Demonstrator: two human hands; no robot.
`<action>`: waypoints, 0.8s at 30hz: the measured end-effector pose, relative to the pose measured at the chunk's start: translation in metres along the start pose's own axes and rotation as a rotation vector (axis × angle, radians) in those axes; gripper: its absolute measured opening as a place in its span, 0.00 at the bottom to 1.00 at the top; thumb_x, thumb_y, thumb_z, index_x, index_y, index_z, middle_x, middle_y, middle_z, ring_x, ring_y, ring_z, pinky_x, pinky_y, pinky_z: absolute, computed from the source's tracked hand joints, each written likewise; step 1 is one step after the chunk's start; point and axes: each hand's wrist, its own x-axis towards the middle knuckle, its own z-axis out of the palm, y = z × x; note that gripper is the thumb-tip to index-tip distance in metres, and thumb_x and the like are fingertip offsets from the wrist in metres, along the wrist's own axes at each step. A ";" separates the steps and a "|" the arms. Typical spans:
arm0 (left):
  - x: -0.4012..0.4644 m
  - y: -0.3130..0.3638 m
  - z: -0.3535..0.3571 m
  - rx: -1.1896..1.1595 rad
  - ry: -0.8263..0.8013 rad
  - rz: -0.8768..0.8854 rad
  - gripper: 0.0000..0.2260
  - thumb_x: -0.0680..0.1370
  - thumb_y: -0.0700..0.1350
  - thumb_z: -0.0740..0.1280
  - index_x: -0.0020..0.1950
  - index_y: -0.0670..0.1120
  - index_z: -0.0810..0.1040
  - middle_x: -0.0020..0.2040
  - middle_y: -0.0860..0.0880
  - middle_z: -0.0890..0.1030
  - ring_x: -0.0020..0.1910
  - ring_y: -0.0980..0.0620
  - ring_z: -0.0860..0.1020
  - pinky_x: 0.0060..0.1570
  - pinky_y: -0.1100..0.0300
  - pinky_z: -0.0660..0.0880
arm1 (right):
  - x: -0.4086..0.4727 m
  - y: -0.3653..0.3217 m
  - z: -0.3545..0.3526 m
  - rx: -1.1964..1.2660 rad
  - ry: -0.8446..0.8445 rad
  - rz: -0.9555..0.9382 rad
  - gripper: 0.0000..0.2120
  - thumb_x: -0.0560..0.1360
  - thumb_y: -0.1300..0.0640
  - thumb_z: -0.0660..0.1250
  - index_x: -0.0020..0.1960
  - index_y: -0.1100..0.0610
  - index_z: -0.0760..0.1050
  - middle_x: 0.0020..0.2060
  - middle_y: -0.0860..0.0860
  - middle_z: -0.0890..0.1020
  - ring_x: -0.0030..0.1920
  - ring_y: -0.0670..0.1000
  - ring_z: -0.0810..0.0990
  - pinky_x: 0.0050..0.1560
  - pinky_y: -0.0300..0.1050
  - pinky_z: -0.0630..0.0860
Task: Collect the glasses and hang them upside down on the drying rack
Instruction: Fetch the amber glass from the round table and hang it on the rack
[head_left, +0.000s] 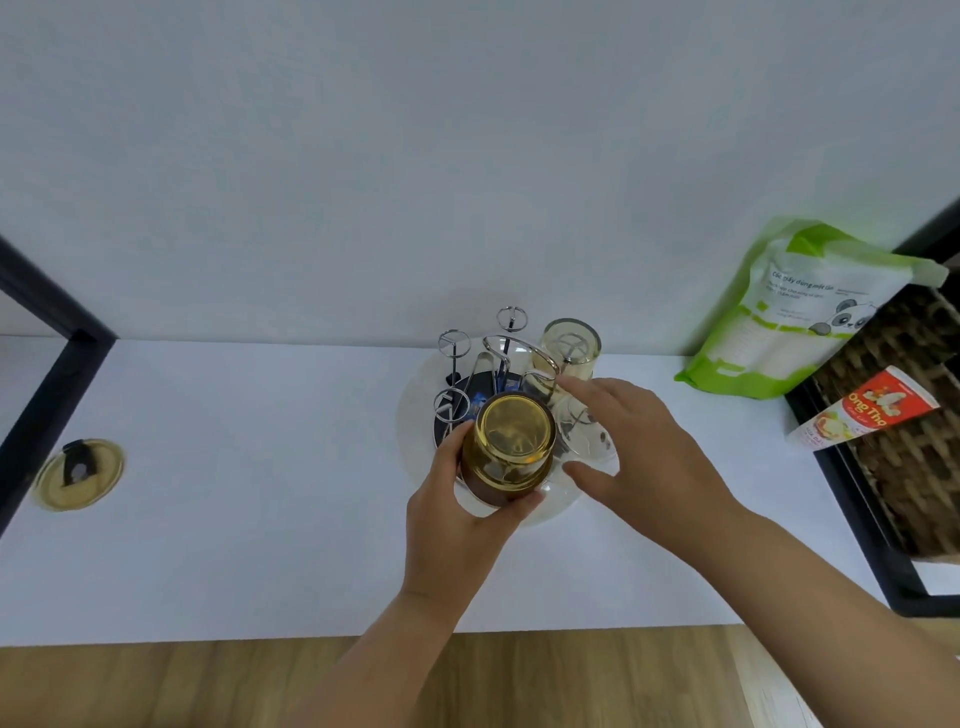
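Amber glass (508, 448): upside down, base up, at the near side of the drying rack (483, 384); gripped round its wall by the left hand (457, 512), thumb on the left, fingers curled under the near side.
Pale glass (570, 347): upside down on a far-right peg of the rack.
Clear glass (576, 421): on the rack's right side, partly hidden behind the right hand (644, 447); orientation unclear.
Right hand: spread wide, holding nothing, hovering over the rack's right side.
Rack: chrome pegs with ring tops, three bare on the left; stands on a round pale tray (415, 410) on the white counter (249, 519).
Amber lid (78, 474): far left, well apart.
Green pouch (800, 312), wicker basket (914, 415): right.
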 end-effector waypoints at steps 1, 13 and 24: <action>0.001 -0.002 0.001 -0.001 -0.002 -0.006 0.37 0.68 0.64 0.80 0.73 0.57 0.72 0.65 0.62 0.80 0.69 0.59 0.76 0.60 0.69 0.76 | 0.001 0.000 0.002 -0.003 0.004 0.012 0.38 0.74 0.49 0.77 0.80 0.40 0.64 0.72 0.46 0.73 0.71 0.50 0.69 0.62 0.46 0.73; 0.002 -0.026 0.004 0.028 -0.043 -0.054 0.37 0.68 0.60 0.82 0.73 0.59 0.70 0.65 0.62 0.80 0.68 0.59 0.76 0.62 0.68 0.75 | 0.012 0.002 0.017 -0.026 0.021 0.078 0.35 0.75 0.47 0.77 0.79 0.44 0.69 0.78 0.47 0.70 0.76 0.53 0.65 0.66 0.49 0.72; 0.006 -0.036 0.003 0.053 -0.097 -0.099 0.37 0.68 0.59 0.82 0.73 0.63 0.68 0.65 0.65 0.79 0.68 0.62 0.75 0.61 0.73 0.72 | 0.012 0.003 0.023 -0.069 0.051 0.050 0.35 0.74 0.45 0.76 0.78 0.43 0.69 0.75 0.47 0.72 0.74 0.52 0.66 0.60 0.49 0.74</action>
